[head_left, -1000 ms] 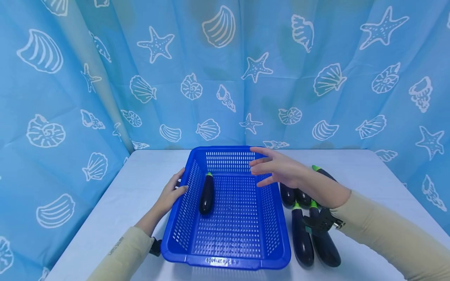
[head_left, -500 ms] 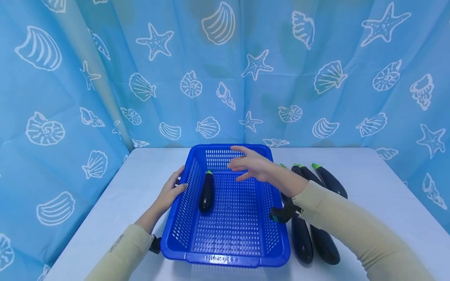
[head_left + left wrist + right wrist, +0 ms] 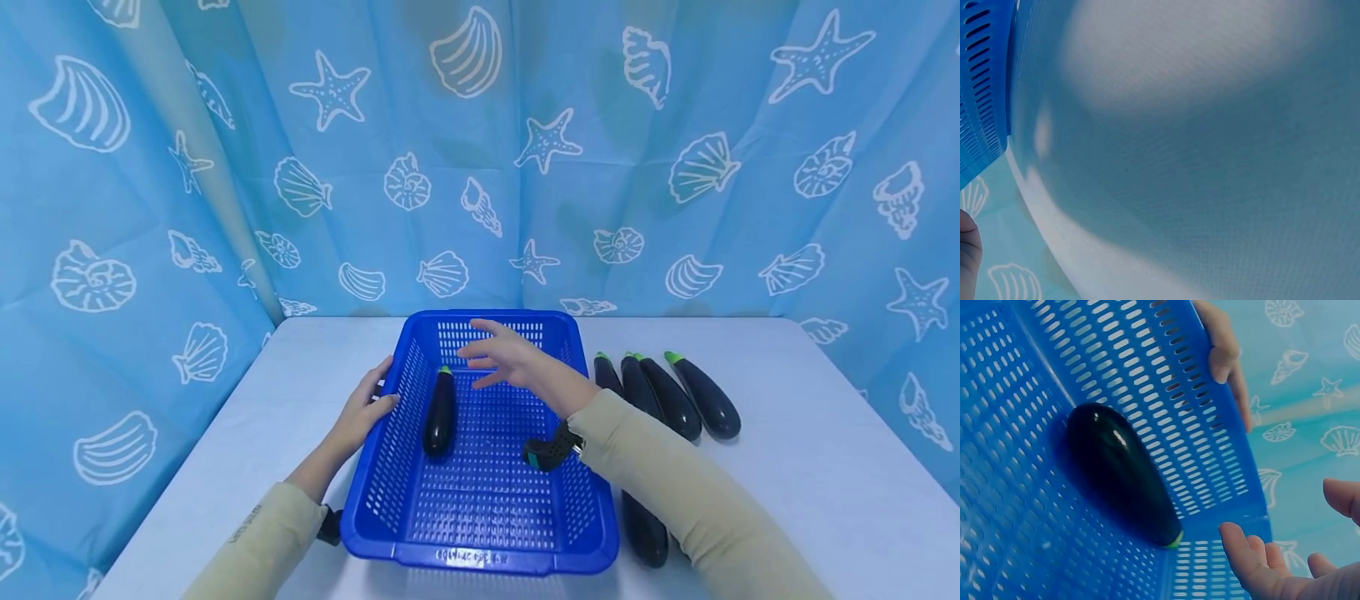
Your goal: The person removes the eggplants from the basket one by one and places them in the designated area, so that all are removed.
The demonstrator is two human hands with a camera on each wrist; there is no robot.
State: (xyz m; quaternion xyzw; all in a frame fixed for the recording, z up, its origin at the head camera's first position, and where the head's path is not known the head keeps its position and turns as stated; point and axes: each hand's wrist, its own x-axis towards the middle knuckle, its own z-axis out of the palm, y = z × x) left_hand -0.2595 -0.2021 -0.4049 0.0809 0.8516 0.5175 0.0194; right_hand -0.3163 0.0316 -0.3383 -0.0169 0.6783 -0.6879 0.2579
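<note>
A blue perforated plastic basket (image 3: 480, 558) stands on the white table. Inside it, along the left wall, lies one dark eggplant (image 3: 439, 417) with a green stem end. My left hand (image 3: 367, 414) holds the basket's left rim, its thumb over the top edge; the right wrist view also catches this left hand (image 3: 1225, 350). Over the basket hovers my right hand (image 3: 504, 358), fingers spread and holding nothing, to the right of the eggplant's stem end. The right wrist view looks down on that eggplant (image 3: 1124, 478), apart from the right hand's fingers (image 3: 1241, 556).
Right of the basket, several more eggplants (image 3: 705, 400) lie on the table (image 3: 795, 467); my right sleeve (image 3: 660, 483) covers part of them. Behind and to the left hangs a blue curtain (image 3: 480, 150) with white shell and starfish prints.
My right hand has moved left, from the basket's right rim to over its inside, uncovering eggplants at the back right. The left hand stays on the rim.
</note>
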